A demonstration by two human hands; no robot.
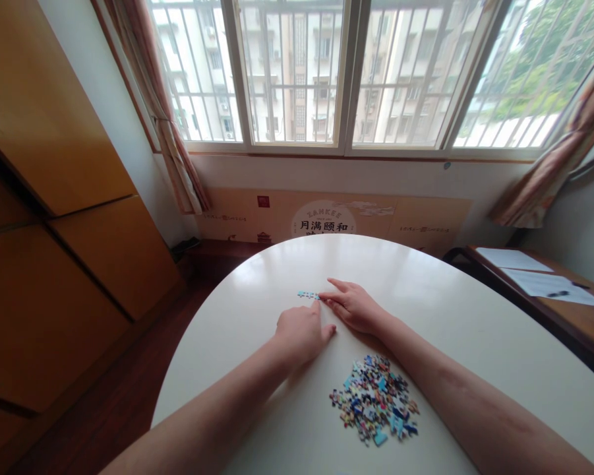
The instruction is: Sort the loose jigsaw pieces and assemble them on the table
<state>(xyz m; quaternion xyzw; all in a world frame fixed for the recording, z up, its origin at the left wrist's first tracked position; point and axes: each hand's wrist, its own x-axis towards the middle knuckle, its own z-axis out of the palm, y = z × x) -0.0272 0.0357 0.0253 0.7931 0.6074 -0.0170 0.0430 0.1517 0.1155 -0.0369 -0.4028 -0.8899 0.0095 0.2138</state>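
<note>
A short strip of joined light-blue puzzle pieces point(307, 295) lies on the white round table point(475, 330). My right hand point(353, 306) rests on the table with its fingertips pressed together on the right end of the strip. My left hand point(301, 331) sits just below the strip, fingers curled under and a fingertip reaching up toward the pieces. A heap of loose colourful puzzle pieces point(374, 398) lies nearer to me, between my forearms.
Wooden cabinets point(54, 198) stand at the left. A barred window point(346, 72) with curtains fills the back wall, with a printed cardboard panel point(326, 221) below it. A dark side table point(548, 290) with papers and a pen stands at the right.
</note>
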